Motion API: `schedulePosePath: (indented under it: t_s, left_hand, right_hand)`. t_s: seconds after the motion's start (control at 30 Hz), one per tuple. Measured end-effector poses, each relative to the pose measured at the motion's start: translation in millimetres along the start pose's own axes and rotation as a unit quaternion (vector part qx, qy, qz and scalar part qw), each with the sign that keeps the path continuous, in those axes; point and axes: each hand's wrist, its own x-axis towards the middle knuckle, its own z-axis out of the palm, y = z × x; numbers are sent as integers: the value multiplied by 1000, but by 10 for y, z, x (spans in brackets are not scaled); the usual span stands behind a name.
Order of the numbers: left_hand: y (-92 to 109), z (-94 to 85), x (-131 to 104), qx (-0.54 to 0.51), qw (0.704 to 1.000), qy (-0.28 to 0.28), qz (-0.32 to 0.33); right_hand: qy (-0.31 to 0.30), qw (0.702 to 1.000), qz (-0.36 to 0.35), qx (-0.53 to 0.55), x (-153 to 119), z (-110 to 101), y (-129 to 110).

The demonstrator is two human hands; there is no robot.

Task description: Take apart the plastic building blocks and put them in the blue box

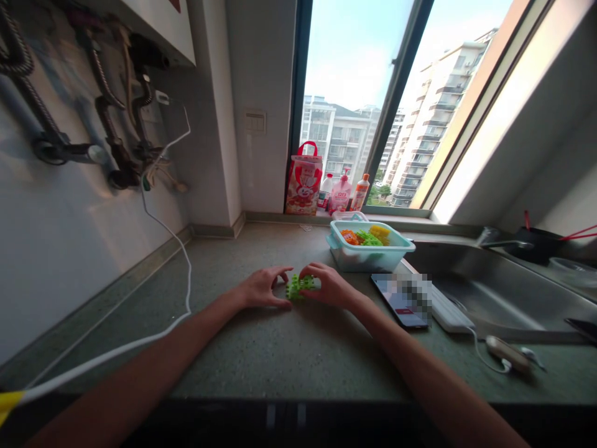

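Note:
Small bright green plastic pieces with notched edges point(293, 288) are on the grey counter between my two hands. The fingers of my right hand point(329, 286) are bent down and closed on the right part of these green pieces. To their left, my left hand point(261, 288) is curved with thumb and fingers apart; the thumb tip is close to the lower left edge, and I cannot tell if it touches. Behind my right hand stands a light blue plastic container point(368, 256) with orange, green and yellow pieces inside.
A phone point(401, 302) and a white power strip point(450, 308) lie right of my right hand, beside the steel sink point(508, 292). A white cable point(187, 274) crosses the counter at left. Bottles point(340, 194) and a red bag point(304, 183) stand by the window.

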Motion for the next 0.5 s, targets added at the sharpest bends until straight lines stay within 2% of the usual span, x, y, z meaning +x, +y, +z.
schedulePosePath:
  t_s: [0.17, 0.3, 0.5]
  left_hand:
    - [49, -76, -16, 70, 997, -3, 27]
    - [66, -79, -5, 81, 997, 0, 16]
    - [78, -69, -8, 49, 999, 3, 4]
  right_hand:
    - [-64, 997, -37, 31, -5, 118, -90]
    - [-59, 996, -62, 39, -23, 106, -27]
    - [-55, 996, -63, 32, -22, 114, 26]
